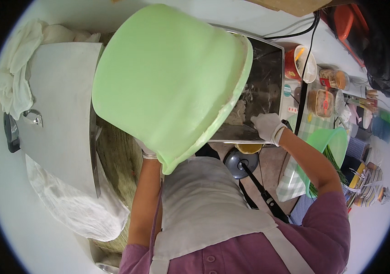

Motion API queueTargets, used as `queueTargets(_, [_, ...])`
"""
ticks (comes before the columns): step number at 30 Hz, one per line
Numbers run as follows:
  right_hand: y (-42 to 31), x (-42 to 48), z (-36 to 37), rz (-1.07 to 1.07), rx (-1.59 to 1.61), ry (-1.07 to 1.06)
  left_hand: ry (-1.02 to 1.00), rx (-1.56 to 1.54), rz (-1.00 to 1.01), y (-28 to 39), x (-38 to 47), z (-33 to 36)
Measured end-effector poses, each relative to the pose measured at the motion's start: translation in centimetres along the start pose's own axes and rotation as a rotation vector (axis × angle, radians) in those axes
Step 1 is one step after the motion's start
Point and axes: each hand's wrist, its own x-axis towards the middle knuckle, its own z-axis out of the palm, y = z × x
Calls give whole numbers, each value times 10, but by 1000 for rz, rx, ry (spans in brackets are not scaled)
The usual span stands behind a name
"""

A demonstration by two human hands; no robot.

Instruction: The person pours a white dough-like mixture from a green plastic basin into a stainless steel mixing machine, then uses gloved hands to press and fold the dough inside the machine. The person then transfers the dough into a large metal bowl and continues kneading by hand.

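Observation:
A large light-green plastic basin is tipped on its side, its dough-smeared rim facing right over a dark metal tray or work surface. My left hand, in a white glove, is mostly hidden behind the basin's lower side; the wrist shows there, and the fingers' hold cannot be seen. My right hand, also white-gloved, is at the front right part of the dark surface, its fingers loosely curled. Just left of it lies a pale, doughy lump, partly covered from view by the basin's rim.
At left, a metal sheet and white cloths lie by a worn wooden surface. At right are a red tub, jars, a green basin with green stalks and black cables. A lidded pan is below.

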Motion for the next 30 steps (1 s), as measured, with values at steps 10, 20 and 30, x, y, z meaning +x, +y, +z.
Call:
queueTargets(10, [-8,-20,-37,-56,16,-49,-78,91,110,-3,1,-6])
queueTargets(20, [-14,31,9,-256,61,14,6,-177,-135,0,2,-7])
queueTargets(30, [-25,111,71,-138,-27,1,14,-212,-170,2,-2,-8])
